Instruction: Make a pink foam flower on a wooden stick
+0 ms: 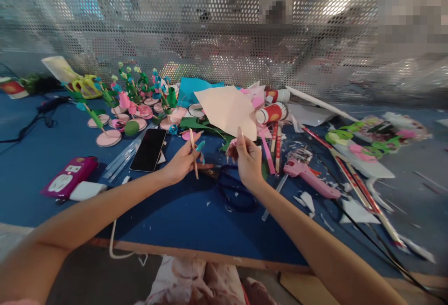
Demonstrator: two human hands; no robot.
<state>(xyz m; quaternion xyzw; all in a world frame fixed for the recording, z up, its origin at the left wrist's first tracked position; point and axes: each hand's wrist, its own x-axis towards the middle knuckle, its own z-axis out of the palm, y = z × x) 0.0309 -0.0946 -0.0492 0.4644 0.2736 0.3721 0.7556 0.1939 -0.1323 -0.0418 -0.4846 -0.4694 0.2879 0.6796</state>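
My left hand [181, 164] is closed on a thin pale stick [192, 142], which stands nearly upright between the fingers. My right hand [249, 158] is in a pinch, thumb pointing up. Something small and pinkish shows at its fingertips, but I cannot make out what it is. Below the hands lie scissors [241, 202] with dark blue handles, their blades partly behind the left fingers. Just beyond the right hand is a large cream paper sheet [227, 107]. A black phone [149, 150] lies left of my left hand.
Paper flowers on round pink bases [108, 138] crowd the back left. A purple power strip [72, 176] with a white plug lies at left. To the right are a pink glue gun [313, 179], paper cups [272, 113], red-and-white strips [357, 181] and scraps. A perforated metal screen [157, 30] closes the back.
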